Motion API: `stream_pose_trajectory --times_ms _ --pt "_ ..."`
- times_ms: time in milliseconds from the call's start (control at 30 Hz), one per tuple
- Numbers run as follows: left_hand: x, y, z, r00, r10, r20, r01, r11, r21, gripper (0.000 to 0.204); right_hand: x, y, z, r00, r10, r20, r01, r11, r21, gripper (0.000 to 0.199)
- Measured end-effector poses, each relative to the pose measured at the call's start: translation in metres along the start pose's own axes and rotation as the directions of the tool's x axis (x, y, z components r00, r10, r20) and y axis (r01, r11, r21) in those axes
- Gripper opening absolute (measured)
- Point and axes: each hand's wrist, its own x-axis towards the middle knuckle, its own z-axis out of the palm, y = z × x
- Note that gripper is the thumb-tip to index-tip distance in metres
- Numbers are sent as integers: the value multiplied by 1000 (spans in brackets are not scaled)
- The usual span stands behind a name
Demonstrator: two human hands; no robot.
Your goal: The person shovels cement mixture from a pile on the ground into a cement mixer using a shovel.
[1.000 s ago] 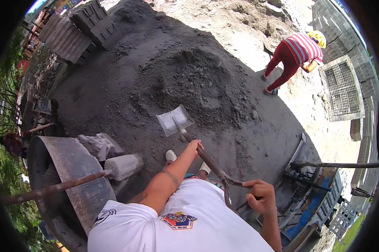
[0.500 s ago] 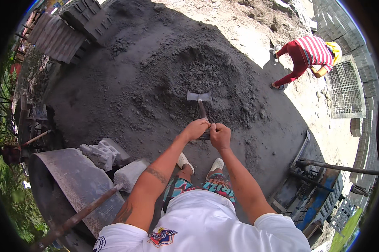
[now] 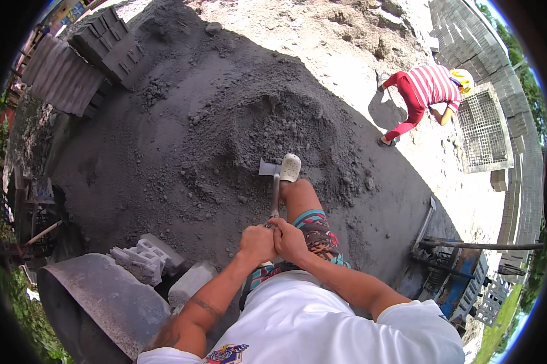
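My left hand [image 3: 258, 245] and my right hand [image 3: 290, 241] are wrapped side by side round the upper end of a shovel [image 3: 276, 193]. Its handle points away from me, and the pale metal blade meets the foot of a heap of grey sand and gravel [image 3: 285, 124]. My right foot, in a cream clog [image 3: 290, 167], is raised forward right beside the blade; I cannot tell if it presses on the blade's edge. Part of the blade is hidden by the clog or the heap. The grip end under my fingers is covered.
Near left lie a large metal drum [image 3: 113, 303] and broken concrete blocks [image 3: 143, 258]. Blocks [image 3: 107, 45] are stacked far left. At right, a person in a striped shirt [image 3: 428, 91] bends by a mesh screen [image 3: 483, 127]. A metal frame with a long bar [image 3: 479, 245] stands near right.
My hands have drawn back toward my body and left with the shovel. My right foot has come forward from the ground to beside the blade. The person at right bends lower.
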Motion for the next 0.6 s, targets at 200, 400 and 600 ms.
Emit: stream_pose_trajectory --times_ms 200,400,600 --pt "120 -83 17 988 75 133 -93 986 136 24 131 56 27 998 -48 -35 48 999 13 20" --pt "128 -75 31 981 54 186 -85 983 165 23 122 60 31 991 -43 -123 47 999 28 22" --pt "98 -79 52 985 -10 172 -14 990 137 20 98 86 78 950 0 -314 31 995 94 33"
